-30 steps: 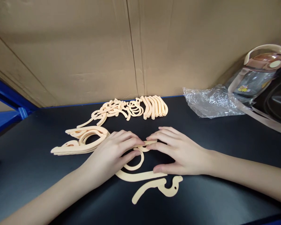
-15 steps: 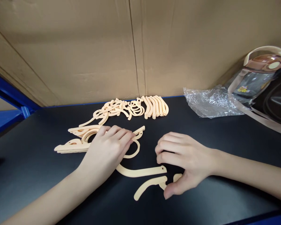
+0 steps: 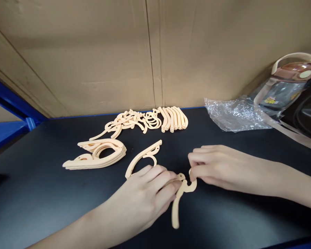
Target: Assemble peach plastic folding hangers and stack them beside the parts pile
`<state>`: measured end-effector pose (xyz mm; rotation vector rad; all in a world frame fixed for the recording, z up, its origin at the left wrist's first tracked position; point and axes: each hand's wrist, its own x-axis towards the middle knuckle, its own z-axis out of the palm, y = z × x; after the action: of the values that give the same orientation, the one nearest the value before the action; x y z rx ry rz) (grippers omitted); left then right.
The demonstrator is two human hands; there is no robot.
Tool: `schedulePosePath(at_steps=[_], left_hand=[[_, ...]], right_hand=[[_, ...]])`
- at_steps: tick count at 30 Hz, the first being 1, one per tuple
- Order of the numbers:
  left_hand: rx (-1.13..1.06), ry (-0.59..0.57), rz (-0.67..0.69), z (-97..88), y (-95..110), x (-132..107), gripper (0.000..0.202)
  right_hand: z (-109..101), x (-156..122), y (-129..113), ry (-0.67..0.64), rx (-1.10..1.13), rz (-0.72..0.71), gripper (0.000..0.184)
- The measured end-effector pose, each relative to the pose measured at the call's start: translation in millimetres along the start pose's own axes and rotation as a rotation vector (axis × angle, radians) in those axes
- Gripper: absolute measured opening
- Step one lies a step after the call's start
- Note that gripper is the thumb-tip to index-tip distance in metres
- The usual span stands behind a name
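Now both hands meet at one spot on the table, near and just right of centre. Change over the last half second: we see the left hand shifted from the frame's far side to its near arm, and the right hand gone from loosely curved over the hook to pinching it.

Left hand: fingers and thumb pressed together on the near arm of the frame, with the arm's holed tip showing past the fingertips. Right hand: fingers curled in, pinching the right end of the hook. We note that the hook has turned; its tail, which pointed left, now points to the near side. Its bend lies right at the arm tip; we cannot tell whether the two are joined or merely overlap.

Our reading: the handling has passed from the frame's far arm, now free of fingers, to the place where hook and near arm meet, the left hand seeming to steady while the right guides.

Unchanged, as far as we can see: the stack left of the frame, and the heap and bars at the far edge.
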<state>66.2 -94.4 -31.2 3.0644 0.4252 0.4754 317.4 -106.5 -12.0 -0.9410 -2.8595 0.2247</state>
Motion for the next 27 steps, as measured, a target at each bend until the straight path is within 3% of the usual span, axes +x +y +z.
schedulePosePath(at_steps=[4,7,14,21,24,27], left_hand=[[-0.043,0.021,0.001,4.2,-6.2,-2.3,0.024],[-0.028,0.028,-0.025,5.7,-5.4,-1.6,0.024],[0.082,-0.006,-0.162,6.3,9.4,14.3,0.014],[0.07,0.015,-0.224,10.3,12.5,20.5,0.016],[0.004,-0.003,-0.262,12.3,11.7,16.2,0.014],[-0.068,-0.012,-0.263,12.2,9.6,11.6,0.012]], right_hand=[[6.8,-4.8,12.8,0.106,0.025,0.104,0.023],[12.9,-4.8,4.4,0.173,0.022,0.107,0.018],[21.4,-8.0,-24.4,0.092,-0.043,-0.053,0.02],[27.5,-13.0,-26.7,0.095,-0.186,-0.022,0.024],[22.0,-12.8,-22.9,0.115,-0.1,0.029,0.021],[11.2,-11.5,-14.6,0.2,0.19,0.135,0.015]])
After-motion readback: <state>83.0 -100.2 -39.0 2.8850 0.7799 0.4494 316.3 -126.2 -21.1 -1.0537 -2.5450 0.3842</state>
